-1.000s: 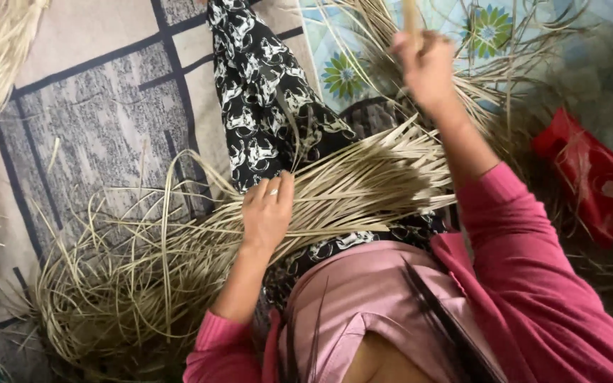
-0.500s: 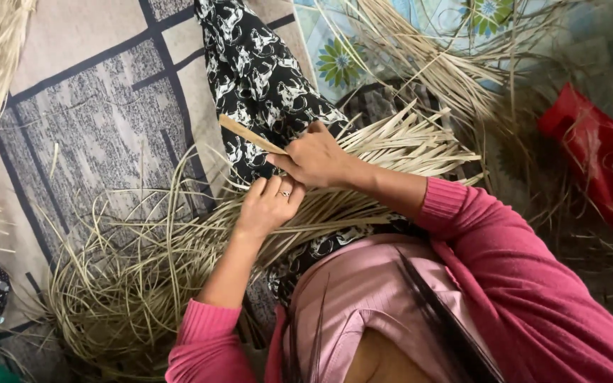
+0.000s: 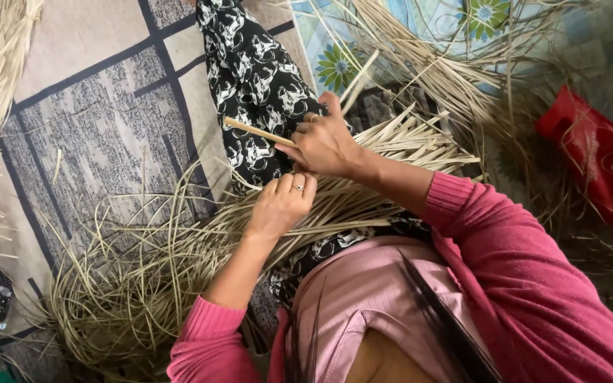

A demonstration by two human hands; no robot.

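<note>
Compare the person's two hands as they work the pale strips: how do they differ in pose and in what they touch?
The right hand is raised and grips a thin stick; the left hand lies lower, pressing flat on the bundle of strips. The left hand wears a ring; none shows clearly on the right. Both come from pink sleeves.

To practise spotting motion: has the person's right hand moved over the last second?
Yes. The right hand came down from near the flowered mat to the left hand on the straw strips.
</note>
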